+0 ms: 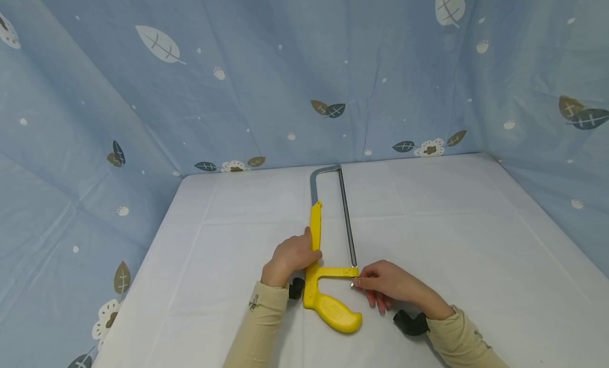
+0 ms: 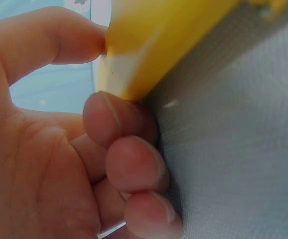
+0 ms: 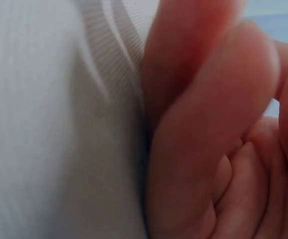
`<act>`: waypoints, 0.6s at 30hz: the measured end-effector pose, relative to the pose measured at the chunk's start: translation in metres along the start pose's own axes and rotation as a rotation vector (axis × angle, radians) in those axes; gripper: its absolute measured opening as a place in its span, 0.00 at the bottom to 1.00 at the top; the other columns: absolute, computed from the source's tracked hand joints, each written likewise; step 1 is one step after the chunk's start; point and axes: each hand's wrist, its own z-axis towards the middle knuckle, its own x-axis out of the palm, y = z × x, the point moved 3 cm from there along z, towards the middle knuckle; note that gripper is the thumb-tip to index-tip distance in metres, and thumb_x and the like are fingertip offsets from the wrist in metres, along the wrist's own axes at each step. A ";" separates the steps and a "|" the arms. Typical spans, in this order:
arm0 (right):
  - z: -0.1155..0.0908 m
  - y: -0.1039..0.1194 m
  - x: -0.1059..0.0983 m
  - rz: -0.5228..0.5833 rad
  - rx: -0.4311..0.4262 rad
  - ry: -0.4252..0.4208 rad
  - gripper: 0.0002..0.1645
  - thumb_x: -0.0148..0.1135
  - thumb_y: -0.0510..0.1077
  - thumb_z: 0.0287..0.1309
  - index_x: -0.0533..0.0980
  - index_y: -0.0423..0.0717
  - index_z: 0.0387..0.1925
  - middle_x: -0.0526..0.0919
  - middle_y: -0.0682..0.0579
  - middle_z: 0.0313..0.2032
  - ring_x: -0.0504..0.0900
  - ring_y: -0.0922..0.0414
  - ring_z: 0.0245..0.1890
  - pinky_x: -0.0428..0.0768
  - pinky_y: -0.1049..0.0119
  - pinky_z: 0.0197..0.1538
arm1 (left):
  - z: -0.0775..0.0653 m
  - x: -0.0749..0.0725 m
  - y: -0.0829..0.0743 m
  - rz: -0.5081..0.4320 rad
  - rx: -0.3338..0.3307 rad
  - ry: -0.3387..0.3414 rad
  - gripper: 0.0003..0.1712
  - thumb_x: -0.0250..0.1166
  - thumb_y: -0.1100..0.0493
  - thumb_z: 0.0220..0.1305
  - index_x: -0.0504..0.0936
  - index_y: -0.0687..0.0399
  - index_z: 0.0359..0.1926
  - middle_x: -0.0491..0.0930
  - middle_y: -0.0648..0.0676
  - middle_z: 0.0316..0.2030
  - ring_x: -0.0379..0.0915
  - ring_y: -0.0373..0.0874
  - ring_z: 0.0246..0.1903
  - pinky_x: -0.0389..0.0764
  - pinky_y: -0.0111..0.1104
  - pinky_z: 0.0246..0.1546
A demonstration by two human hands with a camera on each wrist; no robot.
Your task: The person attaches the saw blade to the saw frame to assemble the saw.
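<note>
A hacksaw [image 1: 339,311] with a yellow handle and a grey front bow lies on the white-covered table, its blade [image 1: 347,220] on the right side. My left hand [image 1: 291,256] grips the yellow part of the frame above the handle. In the left wrist view, the thumb and a finger pinch that yellow frame [image 2: 154,40], while the other fingers curl against the cloth. At the blade's near end, my right hand [image 1: 387,281] pinches the small metal wing nut [image 1: 352,285] with thumb and forefinger. The right wrist view shows curled fingers [image 3: 194,139] beside the cloth; the nut is hidden there.
White cloth [image 1: 238,241] covers the table under the saw. A blue curtain [image 1: 266,66] with leaf prints hangs along the back and sides. Black wrist camera mounts [image 1: 410,323] sit beside both sleeves, close to the table.
</note>
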 end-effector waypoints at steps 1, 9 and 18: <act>0.000 0.000 0.000 -0.003 0.004 -0.004 0.19 0.55 0.56 0.55 0.75 0.44 0.26 0.76 0.50 0.14 0.73 0.56 0.09 0.69 0.68 0.13 | 0.000 0.000 0.000 0.002 -0.001 0.000 0.44 0.55 0.47 0.55 0.49 0.61 0.67 0.70 0.53 0.27 0.67 0.45 0.24 0.65 0.34 0.22; -0.002 -0.001 -0.002 0.003 0.020 -0.049 0.20 0.58 0.57 0.52 0.71 0.44 0.28 0.74 0.51 0.12 0.73 0.56 0.08 0.71 0.66 0.14 | -0.001 0.000 -0.001 0.018 0.003 -0.007 0.44 0.55 0.47 0.55 0.49 0.61 0.67 0.71 0.53 0.28 0.67 0.45 0.26 0.66 0.34 0.24; -0.002 -0.002 -0.003 0.008 0.012 -0.039 0.21 0.57 0.58 0.53 0.71 0.43 0.26 0.74 0.51 0.12 0.73 0.56 0.08 0.71 0.66 0.14 | -0.001 0.000 -0.001 0.003 0.000 -0.001 0.44 0.55 0.47 0.55 0.48 0.61 0.68 0.70 0.53 0.26 0.67 0.45 0.25 0.65 0.34 0.23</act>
